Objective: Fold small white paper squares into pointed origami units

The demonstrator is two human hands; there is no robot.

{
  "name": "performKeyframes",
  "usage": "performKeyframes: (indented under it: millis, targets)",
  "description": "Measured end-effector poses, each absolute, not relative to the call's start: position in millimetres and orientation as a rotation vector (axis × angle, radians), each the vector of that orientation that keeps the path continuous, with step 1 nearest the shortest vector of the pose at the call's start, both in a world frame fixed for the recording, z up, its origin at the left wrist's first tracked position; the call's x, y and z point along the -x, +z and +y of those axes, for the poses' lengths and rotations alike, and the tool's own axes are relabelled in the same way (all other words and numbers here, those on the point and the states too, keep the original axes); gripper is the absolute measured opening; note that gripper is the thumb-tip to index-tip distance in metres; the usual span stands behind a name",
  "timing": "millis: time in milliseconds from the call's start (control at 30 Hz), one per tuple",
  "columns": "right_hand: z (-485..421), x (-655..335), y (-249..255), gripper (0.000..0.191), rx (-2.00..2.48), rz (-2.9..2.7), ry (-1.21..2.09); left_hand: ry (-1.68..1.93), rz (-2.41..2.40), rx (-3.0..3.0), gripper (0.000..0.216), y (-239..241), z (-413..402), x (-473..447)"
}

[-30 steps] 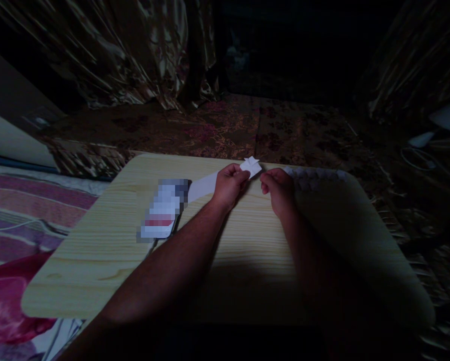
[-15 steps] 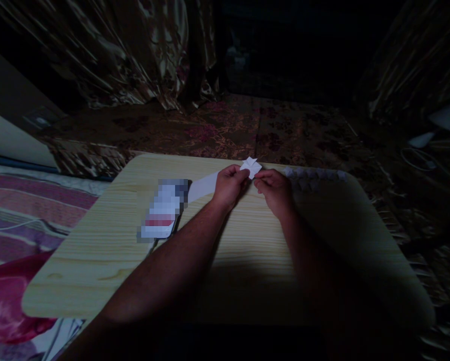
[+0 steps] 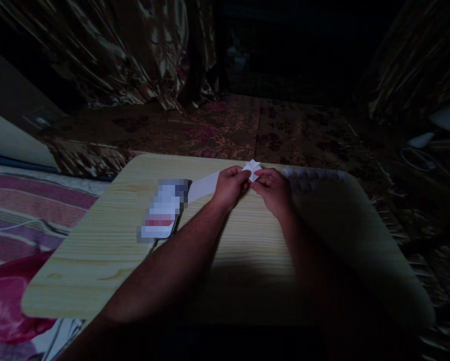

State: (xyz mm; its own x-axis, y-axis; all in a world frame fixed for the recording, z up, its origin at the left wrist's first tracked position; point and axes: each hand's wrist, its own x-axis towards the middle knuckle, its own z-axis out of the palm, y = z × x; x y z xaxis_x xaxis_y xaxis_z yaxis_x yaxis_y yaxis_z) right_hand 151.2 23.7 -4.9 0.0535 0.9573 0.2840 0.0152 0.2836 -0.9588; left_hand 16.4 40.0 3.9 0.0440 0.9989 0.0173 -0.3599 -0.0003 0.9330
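Note:
A small piece of folded white paper (image 3: 252, 165) with pointed corners is held up near the far edge of the table. My left hand (image 3: 230, 185) pinches it from the left, thumb on top. On its right side my right hand (image 3: 273, 189) grips it between thumb and fingers. Behind my left hand a strip of white paper (image 3: 202, 186) lies flat, partly covered by that hand. Several small folded paper pieces (image 3: 311, 174) stand in rows to the right of my right hand, in dim light.
A phone (image 3: 162, 208), blurred out, lies left of my forearms on the wooden table (image 3: 108, 235). A bed with a striped cover (image 3: 40, 200) borders the left side. Patterned cloth (image 3: 209, 125) and curtains (image 3: 145, 50) are beyond the table. A white cable (image 3: 416, 159) lies at right.
My right hand has moved slightly left and its fingers have closed on the folded paper. The paper has turned a little. My left hand keeps its hold.

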Motion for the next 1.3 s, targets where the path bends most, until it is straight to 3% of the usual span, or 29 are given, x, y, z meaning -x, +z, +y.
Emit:
performKeyframes:
  millis: [367,933,1300]
  targets:
    - [23.3,-151.6,-5.1,0.015,1.056,-1.27,0.89,1.319,0.901,-1.026,0.024,2.7,38.8,-16.7]
    - [19.9,-148.2,-1.5,0.015,1.195,-1.272,0.699,1.362,0.852,-0.989,0.039,1.1,37.6,-21.3]
    - [20.8,-151.7,-6.9,0.012,1.212,-1.353,0.621,1.284,0.869,-0.939,0.029,6.5,35.4,-19.9]
